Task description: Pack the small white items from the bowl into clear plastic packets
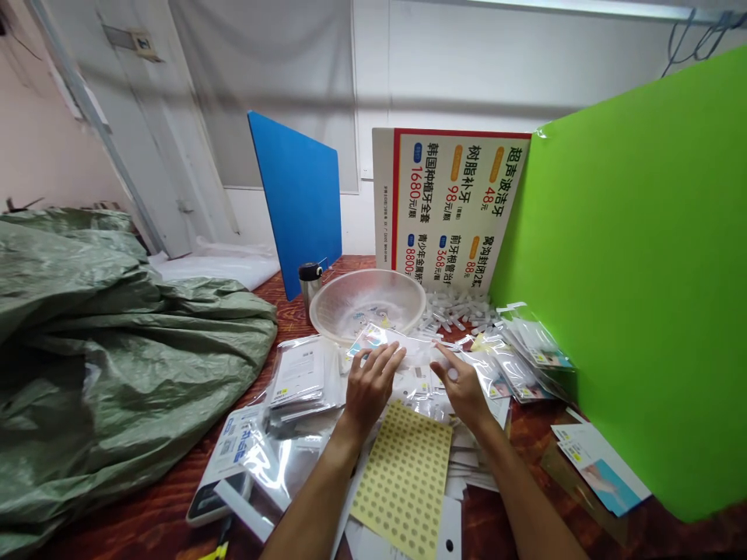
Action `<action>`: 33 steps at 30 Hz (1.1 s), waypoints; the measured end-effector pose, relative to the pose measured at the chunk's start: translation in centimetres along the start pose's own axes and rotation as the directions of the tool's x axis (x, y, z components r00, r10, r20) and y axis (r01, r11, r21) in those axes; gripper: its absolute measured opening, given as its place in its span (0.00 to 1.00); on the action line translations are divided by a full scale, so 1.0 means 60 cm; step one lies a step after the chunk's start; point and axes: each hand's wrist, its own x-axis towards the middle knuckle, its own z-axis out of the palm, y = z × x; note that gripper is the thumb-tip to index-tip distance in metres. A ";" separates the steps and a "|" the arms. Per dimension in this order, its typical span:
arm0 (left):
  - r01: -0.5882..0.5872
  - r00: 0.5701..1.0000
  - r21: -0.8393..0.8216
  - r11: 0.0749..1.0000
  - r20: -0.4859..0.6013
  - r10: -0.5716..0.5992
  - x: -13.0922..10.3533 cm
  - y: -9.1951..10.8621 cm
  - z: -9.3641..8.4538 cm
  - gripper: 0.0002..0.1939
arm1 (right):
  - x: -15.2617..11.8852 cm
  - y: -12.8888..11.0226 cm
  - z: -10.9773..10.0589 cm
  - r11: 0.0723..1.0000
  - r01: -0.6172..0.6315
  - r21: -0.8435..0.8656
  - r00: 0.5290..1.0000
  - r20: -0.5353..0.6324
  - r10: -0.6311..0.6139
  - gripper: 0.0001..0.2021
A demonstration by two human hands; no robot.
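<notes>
Pressing down a clear, flat plastic pouch (412, 350) just before the translucent round bowl (367, 303), the left hand (370, 385) is lying flat with fingers spread, while the right hand (461, 385) is pinching its edge; sealing it seems underway, needing a steady grip.

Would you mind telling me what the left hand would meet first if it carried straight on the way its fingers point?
The left hand points up and away over a clear plastic packet; just beyond, it would likely meet the rim of the translucent bowl, though depth is unclear.
</notes>
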 end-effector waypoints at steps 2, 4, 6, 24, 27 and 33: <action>-0.012 1.000 0.000 1.000 0.007 0.012 -0.001 0.000 0.001 0.18 | 0.000 -0.003 -0.003 1.000 -0.017 0.017 1.000 0.020 0.016 0.31; -0.023 1.000 -0.009 1.000 0.017 0.023 -0.002 -0.001 0.002 0.19 | -0.002 -0.003 -0.002 0.991 -0.079 0.107 0.996 0.057 0.073 0.32; -0.008 1.000 -0.022 1.000 0.011 0.009 -0.004 -0.002 0.004 0.19 | -0.003 -0.001 0.001 0.952 -0.185 0.244 0.982 0.090 0.167 0.31; -0.088 0.995 -0.054 0.995 0.042 0.090 -0.001 0.005 0.005 0.21 | -0.001 0.006 0.023 0.807 -0.252 0.534 0.963 0.056 0.264 0.23; -0.086 0.996 -0.057 0.995 0.034 0.088 0.001 0.008 0.005 0.20 | -0.004 0.007 0.020 0.843 -0.234 0.485 0.972 0.117 0.203 0.19; -0.055 0.998 -0.027 0.998 0.023 0.056 0.002 0.006 -0.001 0.19 | -0.008 0.006 0.022 0.703 -0.297 0.646 0.949 0.280 0.144 0.20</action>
